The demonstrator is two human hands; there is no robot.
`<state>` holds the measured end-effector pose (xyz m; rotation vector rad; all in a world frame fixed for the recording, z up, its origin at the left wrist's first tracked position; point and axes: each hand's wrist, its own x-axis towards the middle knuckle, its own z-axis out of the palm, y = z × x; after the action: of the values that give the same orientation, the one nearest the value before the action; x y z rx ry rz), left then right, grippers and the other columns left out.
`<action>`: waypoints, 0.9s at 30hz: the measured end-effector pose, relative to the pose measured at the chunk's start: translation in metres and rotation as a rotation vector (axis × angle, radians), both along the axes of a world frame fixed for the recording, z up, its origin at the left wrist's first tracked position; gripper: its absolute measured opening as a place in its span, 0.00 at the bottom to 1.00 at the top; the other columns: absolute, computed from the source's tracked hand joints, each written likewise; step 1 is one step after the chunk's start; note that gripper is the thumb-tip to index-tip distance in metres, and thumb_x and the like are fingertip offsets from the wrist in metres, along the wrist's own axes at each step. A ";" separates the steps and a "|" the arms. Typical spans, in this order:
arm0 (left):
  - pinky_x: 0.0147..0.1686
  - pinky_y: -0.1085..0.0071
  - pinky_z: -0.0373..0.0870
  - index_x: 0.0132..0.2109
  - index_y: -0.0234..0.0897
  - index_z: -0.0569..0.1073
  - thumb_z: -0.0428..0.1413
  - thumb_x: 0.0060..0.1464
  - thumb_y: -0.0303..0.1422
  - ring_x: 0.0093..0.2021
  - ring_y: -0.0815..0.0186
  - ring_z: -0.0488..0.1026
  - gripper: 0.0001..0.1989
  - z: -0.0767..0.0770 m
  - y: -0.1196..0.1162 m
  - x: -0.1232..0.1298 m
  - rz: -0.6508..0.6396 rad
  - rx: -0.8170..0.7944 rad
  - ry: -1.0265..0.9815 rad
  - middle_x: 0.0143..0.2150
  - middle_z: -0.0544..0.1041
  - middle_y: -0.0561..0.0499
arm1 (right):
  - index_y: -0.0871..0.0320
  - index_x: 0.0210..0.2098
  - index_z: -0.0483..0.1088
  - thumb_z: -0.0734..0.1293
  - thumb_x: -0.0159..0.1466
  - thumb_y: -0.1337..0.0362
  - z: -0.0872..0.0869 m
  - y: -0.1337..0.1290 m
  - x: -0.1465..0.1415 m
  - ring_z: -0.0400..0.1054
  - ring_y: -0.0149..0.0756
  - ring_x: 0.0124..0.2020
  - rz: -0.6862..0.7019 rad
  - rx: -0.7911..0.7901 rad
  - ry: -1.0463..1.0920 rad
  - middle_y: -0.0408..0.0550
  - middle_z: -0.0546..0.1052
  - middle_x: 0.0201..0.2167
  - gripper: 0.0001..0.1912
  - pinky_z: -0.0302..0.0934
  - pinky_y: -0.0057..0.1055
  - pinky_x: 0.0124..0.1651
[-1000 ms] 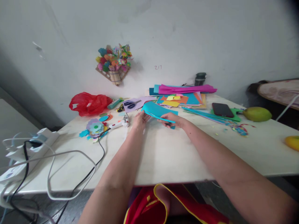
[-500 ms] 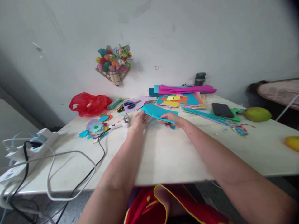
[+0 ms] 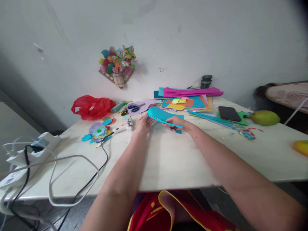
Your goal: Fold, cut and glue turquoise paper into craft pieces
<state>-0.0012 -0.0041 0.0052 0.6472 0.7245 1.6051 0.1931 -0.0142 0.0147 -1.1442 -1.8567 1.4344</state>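
Observation:
A turquoise sheet of craft paper point(image 3: 161, 115) is held bent over above the table, its left end curling. My left hand point(image 3: 145, 122) has its fingers closed at the sheet's left end, palm partly up. On the near edge, my right hand point(image 3: 176, 122) grips the paper with its fingers pressed together. A small dark thing shows under the right fingers; I cannot make out what it is. Just left of my left hand lies a white glue gun point(image 3: 122, 129). Behind the sheet, dark-handled scissors point(image 3: 135, 107) rest on purple paper point(image 3: 150, 103).
Paper flowers point(image 3: 98, 131) lie at the left, near a red plastic bag point(image 3: 92, 107). Coloured sheets point(image 3: 192, 92) are stacked at the back. A phone point(image 3: 229, 113), paper strips point(image 3: 209, 118) and a green fruit point(image 3: 264, 117) are at the right. Cables run from a power strip point(image 3: 45, 149).
The turquoise paper has shifted slightly to the right, and its left end bends over more roundly. Both hands stay almost in place.

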 end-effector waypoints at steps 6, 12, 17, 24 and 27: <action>0.40 0.63 0.72 0.30 0.35 0.68 0.56 0.46 0.25 0.27 0.66 0.75 0.03 -0.001 0.000 0.001 -0.025 0.011 0.005 0.24 0.76 0.51 | 0.60 0.25 0.68 0.72 0.49 0.54 0.001 -0.001 0.000 0.58 0.21 0.12 -0.005 -0.002 -0.010 0.39 0.68 0.15 0.16 0.50 0.18 0.14; 0.40 0.64 0.72 0.30 0.35 0.67 0.56 0.46 0.25 0.27 0.67 0.75 0.04 -0.002 0.001 0.001 -0.032 0.016 -0.001 0.24 0.76 0.52 | 0.60 0.25 0.68 0.71 0.50 0.54 -0.001 0.001 0.000 0.58 0.21 0.12 0.009 -0.021 0.018 0.39 0.67 0.15 0.15 0.51 0.19 0.14; 0.41 0.64 0.72 0.30 0.35 0.68 0.56 0.47 0.25 0.27 0.67 0.75 0.03 0.000 -0.001 0.001 -0.008 -0.001 0.005 0.24 0.76 0.53 | 0.60 0.25 0.69 0.71 0.51 0.56 -0.001 0.002 -0.001 0.57 0.21 0.11 -0.020 -0.009 0.034 0.39 0.67 0.15 0.13 0.50 0.18 0.13; 0.44 0.65 0.70 0.32 0.33 0.71 0.54 0.49 0.24 0.31 0.67 0.76 0.03 0.002 -0.003 0.003 -0.003 0.000 -0.008 0.26 0.77 0.51 | 0.61 0.26 0.71 0.71 0.51 0.58 0.000 -0.001 -0.002 0.57 0.20 0.11 0.004 0.011 0.067 0.39 0.67 0.14 0.12 0.49 0.18 0.12; 0.43 0.66 0.71 0.31 0.33 0.72 0.53 0.49 0.24 0.31 0.67 0.76 0.04 0.002 -0.003 0.003 -0.009 -0.001 -0.010 0.27 0.77 0.51 | 0.61 0.26 0.71 0.71 0.52 0.58 0.001 -0.003 -0.002 0.57 0.19 0.11 0.017 0.019 0.078 0.38 0.67 0.14 0.11 0.49 0.17 0.12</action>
<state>0.0017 -0.0074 0.0076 0.6403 0.7140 1.5983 0.1912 -0.0168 0.0161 -1.0510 -1.8269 1.4464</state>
